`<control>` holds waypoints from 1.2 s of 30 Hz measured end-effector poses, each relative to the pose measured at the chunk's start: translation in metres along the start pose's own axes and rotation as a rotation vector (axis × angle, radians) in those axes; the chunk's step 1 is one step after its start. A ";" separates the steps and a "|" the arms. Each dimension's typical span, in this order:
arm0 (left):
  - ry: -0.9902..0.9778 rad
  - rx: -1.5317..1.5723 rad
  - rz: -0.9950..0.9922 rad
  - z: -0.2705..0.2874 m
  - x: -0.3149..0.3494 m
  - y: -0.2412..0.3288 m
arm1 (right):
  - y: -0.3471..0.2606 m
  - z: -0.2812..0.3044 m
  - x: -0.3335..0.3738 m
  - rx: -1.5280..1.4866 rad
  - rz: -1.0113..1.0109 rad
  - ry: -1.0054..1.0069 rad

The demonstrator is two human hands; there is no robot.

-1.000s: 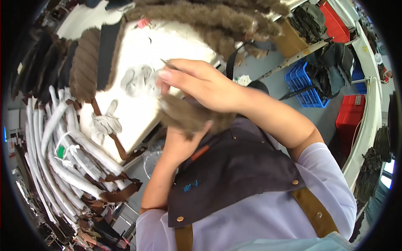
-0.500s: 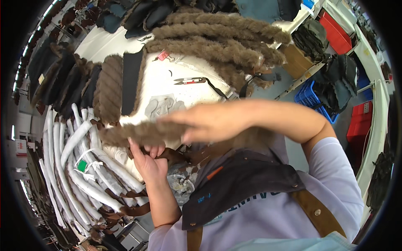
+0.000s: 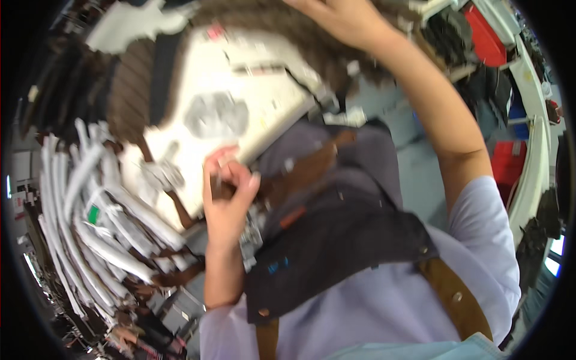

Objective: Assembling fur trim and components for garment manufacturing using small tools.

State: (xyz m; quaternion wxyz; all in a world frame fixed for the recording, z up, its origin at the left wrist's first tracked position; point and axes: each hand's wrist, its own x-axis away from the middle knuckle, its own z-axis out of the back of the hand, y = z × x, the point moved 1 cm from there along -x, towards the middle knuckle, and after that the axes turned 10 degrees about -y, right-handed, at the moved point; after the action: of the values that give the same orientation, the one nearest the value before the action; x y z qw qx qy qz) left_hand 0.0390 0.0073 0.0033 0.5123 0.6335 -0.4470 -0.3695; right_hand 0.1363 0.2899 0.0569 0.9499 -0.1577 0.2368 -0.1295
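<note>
A long, narrow strip of dark-brown, smooth-looking material [image 3: 306,168] stretches over the worker's lap from the left hand [image 3: 231,186], whose curled fingers and thumb are clamped on its near end, just off the table edge. The right hand [image 3: 348,21] reaches far fwd, at the top of the view, above a row of fluffy grey-brown fur strips [image 3: 258,17]; its fingertips are cut off, so can't tell if they're apart, together or on the fur.

Btwn the hands: a white-topped table [image 3: 201,72] w/ a crumpled pale-grey soft item [image 3: 216,114] near its middle, slim dark-and-red snips [image 3: 261,70] beyond, blurred, and a small pinkish-red object [image 3: 215,31] nr the fur. At L, a brown ribbed furry panel [image 3: 129,90] lies beside a flat black panel [image 3: 163,78]. Below them, a bundle of long white wrapped rolls [image 3: 114,246] w/ a bright-green tag [image 3: 93,214]. Worker wears a dark-grey apron [image 3: 336,246] over a pale-lilac short-sleeved shirt [image 3: 360,306]. Far R: a red plastic bin [image 3: 509,174].
</note>
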 end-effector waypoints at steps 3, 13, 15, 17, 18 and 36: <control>-0.076 -0.273 0.118 -0.022 -0.003 0.003 | -0.094 0.002 0.054 -0.406 0.100 -0.179; -0.497 -0.876 0.163 -0.012 0.001 -0.056 | -0.028 -0.034 0.219 -0.897 -0.681 0.137; -0.394 -0.910 0.326 0.010 0.016 -0.063 | 0.008 -0.046 0.259 -0.871 -0.772 0.128; -0.360 -1.066 0.307 0.032 0.035 -0.061 | 0.020 -0.065 0.271 -0.895 -0.865 0.059; -0.335 -1.213 0.286 0.039 0.046 -0.064 | 0.031 -0.082 0.278 -0.885 -0.894 0.022; 0.210 -1.544 0.017 0.124 0.043 0.079 | -0.016 -0.128 0.263 -0.678 -0.804 -0.100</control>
State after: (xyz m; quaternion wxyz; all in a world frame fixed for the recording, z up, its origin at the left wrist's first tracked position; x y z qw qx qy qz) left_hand -0.0765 -0.0792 0.0551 0.8508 0.1258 -0.0171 -0.5100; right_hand 0.2952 0.1603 -0.1526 0.7309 -0.5406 0.1406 -0.3921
